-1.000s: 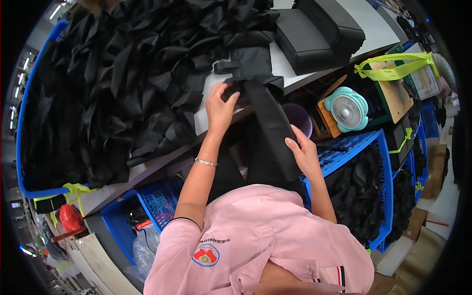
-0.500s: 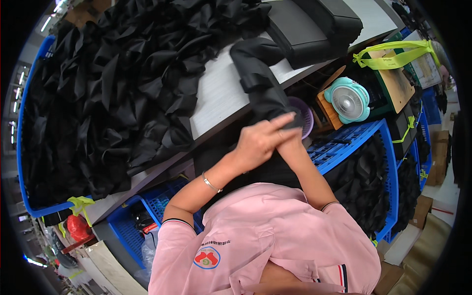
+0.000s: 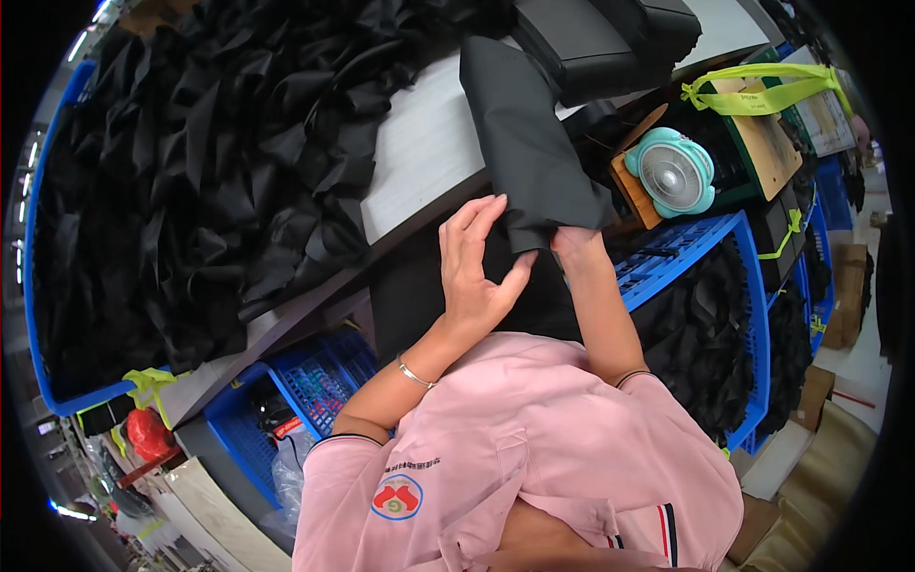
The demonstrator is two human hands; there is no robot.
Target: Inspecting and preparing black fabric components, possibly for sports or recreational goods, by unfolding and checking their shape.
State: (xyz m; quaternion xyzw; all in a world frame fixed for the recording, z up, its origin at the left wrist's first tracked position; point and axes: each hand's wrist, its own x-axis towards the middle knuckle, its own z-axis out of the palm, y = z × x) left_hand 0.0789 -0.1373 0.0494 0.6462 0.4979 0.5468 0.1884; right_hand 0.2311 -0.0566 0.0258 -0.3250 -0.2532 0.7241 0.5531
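A long piece of smooth black fabric [image 3: 534, 143] lies over the table's edge and hangs toward me, looking like a flat sleeve or tube. My right hand [image 3: 576, 242] reaches into or under its near end, and the cloth hides the fingers. Just left of that end, my left hand [image 3: 474, 272] is open, palm turned toward the cloth, with thumb and fingers apart. Its fingertips come close to the fabric's left edge; whether they touch it I cannot tell. More black cloth [image 3: 419, 305] lies below the hands, in front of my pink shirt.
A heap of black fabric pieces [image 3: 219, 162] fills the left of the grey table [image 3: 424, 143]. Stacked black pieces [image 3: 581, 43] sit at the back. To the right are a teal fan [image 3: 675, 172] and a blue crate [image 3: 748, 286] of black cloth. Another blue basket [image 3: 253, 439] stands lower left.
The hands, close together before, have parted, with the left hand moving left and opening. The black fabric, narrow and bunched earlier, now lies broader and smoother over the right hand's fingers.
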